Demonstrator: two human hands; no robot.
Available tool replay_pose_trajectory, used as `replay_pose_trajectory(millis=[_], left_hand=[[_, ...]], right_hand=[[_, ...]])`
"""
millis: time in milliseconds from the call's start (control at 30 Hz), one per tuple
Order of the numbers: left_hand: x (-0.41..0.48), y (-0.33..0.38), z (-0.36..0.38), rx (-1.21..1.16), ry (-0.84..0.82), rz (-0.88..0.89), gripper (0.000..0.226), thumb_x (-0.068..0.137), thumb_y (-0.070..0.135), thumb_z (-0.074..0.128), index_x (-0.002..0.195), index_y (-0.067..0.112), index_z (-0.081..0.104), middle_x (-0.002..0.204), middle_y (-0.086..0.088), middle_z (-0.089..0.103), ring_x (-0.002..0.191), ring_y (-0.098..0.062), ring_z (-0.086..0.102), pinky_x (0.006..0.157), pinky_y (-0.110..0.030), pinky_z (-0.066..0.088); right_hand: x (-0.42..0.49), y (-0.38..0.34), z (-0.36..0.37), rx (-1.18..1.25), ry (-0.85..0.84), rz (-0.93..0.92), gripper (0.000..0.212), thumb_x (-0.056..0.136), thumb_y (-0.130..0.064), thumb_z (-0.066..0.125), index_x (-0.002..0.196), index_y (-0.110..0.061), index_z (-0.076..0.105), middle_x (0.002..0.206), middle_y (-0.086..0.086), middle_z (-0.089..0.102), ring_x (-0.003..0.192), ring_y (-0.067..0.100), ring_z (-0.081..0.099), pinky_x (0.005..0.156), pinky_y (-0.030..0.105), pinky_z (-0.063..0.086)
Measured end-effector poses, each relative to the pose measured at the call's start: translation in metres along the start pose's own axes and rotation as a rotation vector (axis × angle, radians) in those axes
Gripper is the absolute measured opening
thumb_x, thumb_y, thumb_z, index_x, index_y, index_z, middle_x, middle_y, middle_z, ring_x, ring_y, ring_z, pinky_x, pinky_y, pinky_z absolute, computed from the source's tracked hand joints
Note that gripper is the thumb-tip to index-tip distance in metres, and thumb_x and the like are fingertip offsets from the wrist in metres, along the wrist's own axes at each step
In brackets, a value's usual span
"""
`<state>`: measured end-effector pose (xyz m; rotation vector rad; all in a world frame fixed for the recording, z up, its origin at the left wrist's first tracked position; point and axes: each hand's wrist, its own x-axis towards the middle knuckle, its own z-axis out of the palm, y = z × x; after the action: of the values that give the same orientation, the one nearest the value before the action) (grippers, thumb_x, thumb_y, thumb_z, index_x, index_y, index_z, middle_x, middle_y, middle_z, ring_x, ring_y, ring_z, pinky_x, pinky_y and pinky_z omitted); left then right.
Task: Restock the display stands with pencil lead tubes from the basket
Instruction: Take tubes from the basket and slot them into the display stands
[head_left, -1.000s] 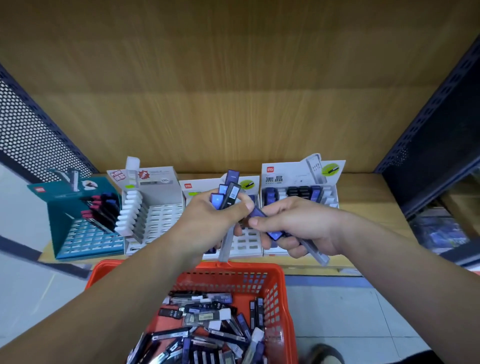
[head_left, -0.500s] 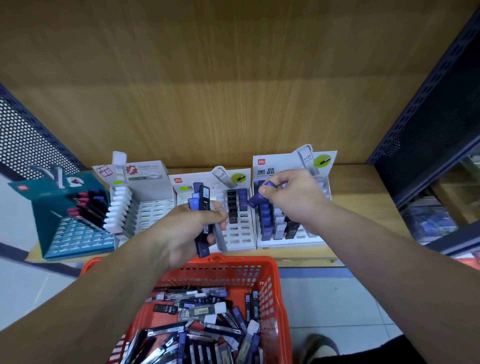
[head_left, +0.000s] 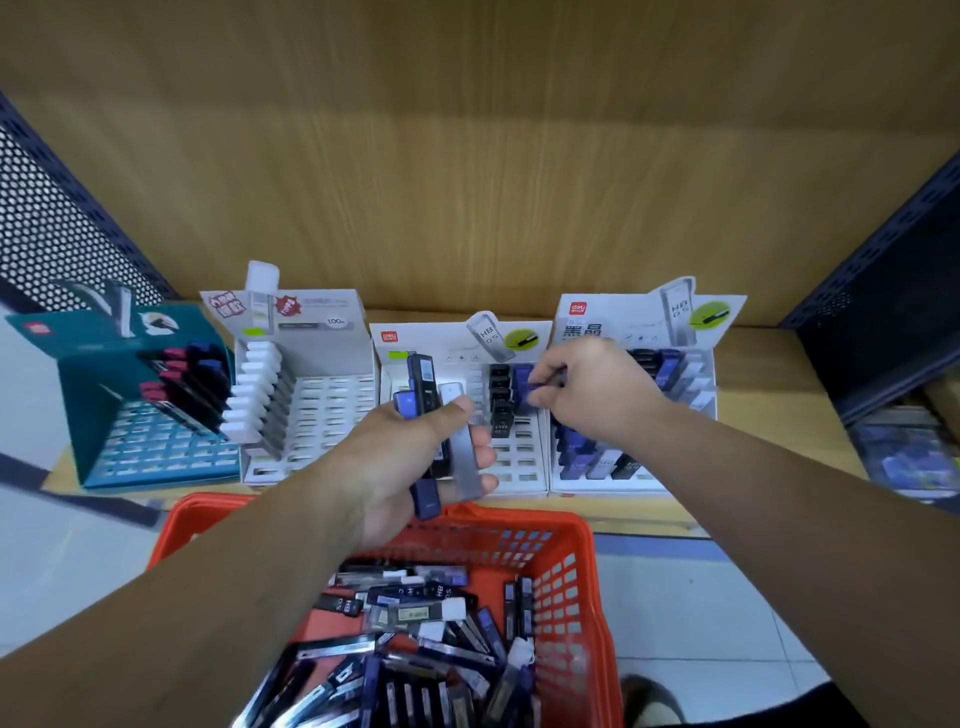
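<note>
1. We see a teal stand (head_left: 140, 452) far left, with a few tubes in it.
2. Our left hand (head_left: 405, 467) grips a bunch of tubes (head_left: 423, 410) above the basket (head_left: 576, 561), fingers curled round them.
3. Our right hand (head_left: 597, 400) pinches one blue tube (head_left: 535, 387) with thumb and fingertip, over the white stands (head_left: 519, 462).

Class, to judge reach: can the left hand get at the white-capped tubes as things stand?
Probably not: the path to the white-capped tubes looks open, but the left hand grips a bundle of tubes.

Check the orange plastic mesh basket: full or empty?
Partly full. The orange plastic mesh basket holds a loose heap of pencil lead tubes covering its floor; its upper walls show bare.
</note>
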<state>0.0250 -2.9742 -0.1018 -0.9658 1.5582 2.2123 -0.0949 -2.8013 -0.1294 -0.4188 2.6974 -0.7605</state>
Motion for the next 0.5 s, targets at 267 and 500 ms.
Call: replay_pose_trajectory(millis=[267, 500], left_hand=[[0.001, -0.001, -0.001, -0.004, -0.025, -0.013, 0.02, 0.099, 0.027, 0.068, 0.11, 0.011, 0.068, 0.078, -0.008, 0.074, 0.072, -0.025, 0.073, 0.068, -0.049, 0.065], [0.004, -0.004, -0.005, 0.013, -0.034, 0.0, 0.019, 0.1, 0.027, 0.067, 0.11, 0.011, 0.068, 0.08, -0.009, 0.073, 0.074, -0.025, 0.071, 0.071, -0.047, 0.065]], right_hand=[[0.007, -0.004, 0.008, -0.189, -0.051, 0.028, 0.008, 0.092, -0.029, 0.074, 0.085, -0.032, 0.071, 0.087, -0.009, 0.07, 0.084, 0.017, 0.067, 0.08, 0.035, 0.06], [0.005, -0.012, 0.008, -0.324, -0.086, 0.041, 0.005, 0.094, -0.033, 0.071, 0.091, -0.03, 0.074, 0.096, -0.006, 0.069, 0.089, 0.021, 0.067, 0.081, 0.034, 0.058]])
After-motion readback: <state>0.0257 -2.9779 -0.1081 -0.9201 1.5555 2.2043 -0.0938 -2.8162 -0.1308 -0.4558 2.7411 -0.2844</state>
